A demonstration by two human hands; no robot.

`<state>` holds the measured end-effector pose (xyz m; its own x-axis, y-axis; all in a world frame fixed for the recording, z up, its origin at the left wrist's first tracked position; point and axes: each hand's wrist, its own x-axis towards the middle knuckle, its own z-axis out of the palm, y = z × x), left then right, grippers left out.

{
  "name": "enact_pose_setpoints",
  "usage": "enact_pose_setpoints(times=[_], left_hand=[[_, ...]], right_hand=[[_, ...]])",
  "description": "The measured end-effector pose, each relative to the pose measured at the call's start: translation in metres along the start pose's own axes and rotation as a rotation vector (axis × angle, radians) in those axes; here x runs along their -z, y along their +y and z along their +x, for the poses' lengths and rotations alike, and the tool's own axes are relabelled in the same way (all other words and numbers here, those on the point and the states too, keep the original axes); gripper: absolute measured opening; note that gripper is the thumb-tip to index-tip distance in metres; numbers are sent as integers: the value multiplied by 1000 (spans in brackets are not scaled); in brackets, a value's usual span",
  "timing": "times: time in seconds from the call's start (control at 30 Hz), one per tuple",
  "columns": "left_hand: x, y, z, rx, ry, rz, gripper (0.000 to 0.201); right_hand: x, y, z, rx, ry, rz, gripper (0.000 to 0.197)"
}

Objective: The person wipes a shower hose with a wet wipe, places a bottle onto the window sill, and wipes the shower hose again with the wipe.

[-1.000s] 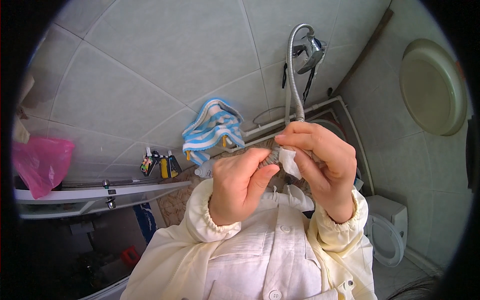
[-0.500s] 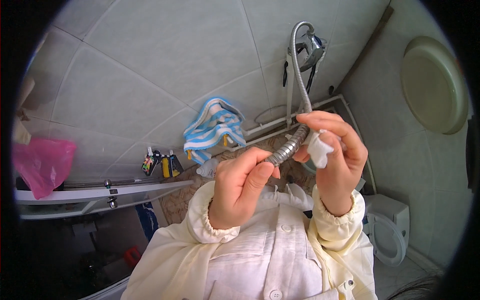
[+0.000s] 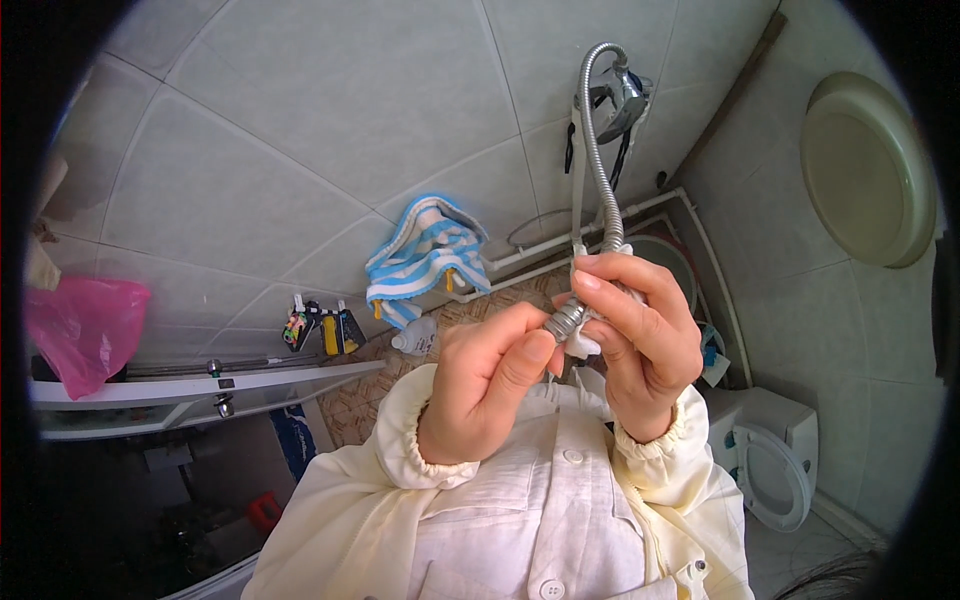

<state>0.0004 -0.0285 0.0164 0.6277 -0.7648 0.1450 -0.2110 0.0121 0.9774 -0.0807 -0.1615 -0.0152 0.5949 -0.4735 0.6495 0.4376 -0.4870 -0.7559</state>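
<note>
While I watch from a distance through the head view, both hands are closed on the ribbed metal hose (image 3: 602, 180), which runs down from the wall to a spot just in front of the wearer's chest. With the left hand (image 3: 480, 385) I have the thumb and bent forefinger pinched on its lower part; the hose disappears inside that grip, so I cannot tell where it ends. With the right hand (image 3: 642, 340) I grip it slightly farther up, fingers curled over a crumpled white wipe (image 3: 583, 346) pressed to the metal. White shows above and below those fingers, though I cannot tell whether the wipe goes all the way round. A short bare stretch of ribs lies between the two hands. Beyond the right hand, the hose rises in front of the tiles and arches over at the top beside the chrome tap (image 3: 626, 104).

Left of the hose I see a blue-and-white striped towel (image 3: 428, 262) against the wall, with a whitish bottle (image 3: 414, 338) just below it. A pink plastic bag (image 3: 88, 330) hangs at far left. To my right are a white toilet (image 3: 778, 478) and, higher up, a pale round basin (image 3: 865, 170) against the wall.
</note>
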Motion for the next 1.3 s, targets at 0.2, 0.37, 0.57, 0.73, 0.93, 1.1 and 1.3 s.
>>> enact_pose_setpoints(times=[0.2, 0.37, 0.57, 0.73, 0.93, 1.1, 1.3], left_hand=[[0, 2, 1, -45, -25, 41, 28], [3, -1, 3, -215, -1, 244, 18], [0, 1, 3, -279, 46, 368, 17], [2, 1, 4, -309, 32, 412, 17], [1, -1, 3, -324, 39, 420, 17], [0, -2, 4, -337, 51, 466, 17], [-1, -3, 4, -357, 62, 514, 18]], right_hand=[[5, -3, 4, 97, -31, -130, 35], [5, -9, 8, 70, -57, -136, 33], [3, -11, 10, 69, -37, -169, 31], [3, -5, 12, 178, -42, -228, 31], [4, -8, 12, 150, -60, -230, 27], [1, -6, 12, 168, -42, -265, 25], [1, -6, 14, 178, -46, -254, 23]])
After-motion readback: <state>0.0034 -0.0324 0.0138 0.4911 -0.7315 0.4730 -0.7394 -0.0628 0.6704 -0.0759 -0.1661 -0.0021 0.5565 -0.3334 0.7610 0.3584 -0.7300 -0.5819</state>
